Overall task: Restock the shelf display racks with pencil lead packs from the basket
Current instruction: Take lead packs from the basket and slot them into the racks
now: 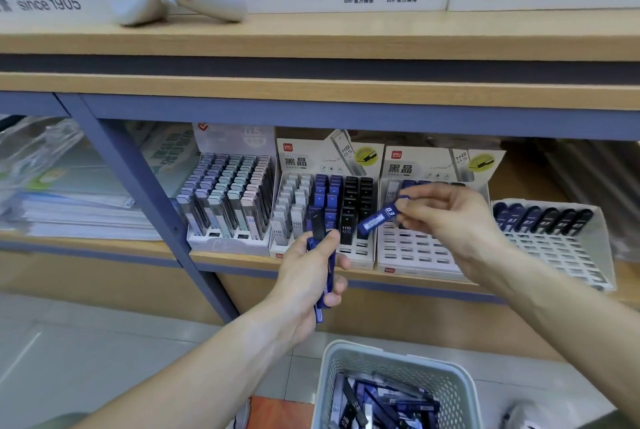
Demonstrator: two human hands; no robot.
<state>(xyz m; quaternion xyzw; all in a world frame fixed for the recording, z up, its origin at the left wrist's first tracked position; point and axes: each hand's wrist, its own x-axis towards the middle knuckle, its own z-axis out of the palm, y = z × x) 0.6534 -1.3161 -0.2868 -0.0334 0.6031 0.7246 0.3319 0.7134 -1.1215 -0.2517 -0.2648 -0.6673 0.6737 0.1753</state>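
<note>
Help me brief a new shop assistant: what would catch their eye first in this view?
Probably the right hand at centre, pinching a blue lead pack over a mostly empty white display rack. Beside it the left hand grips a bundle of packs before a fuller rack. Below, a pale basket holds more packs.

Wooden shelving [311, 39] on blue-grey posts [145, 200] above pale tiled floor [69, 352].

Four display racks [429, 255] on the shelf — one basket [398, 363] — two hands.
</note>
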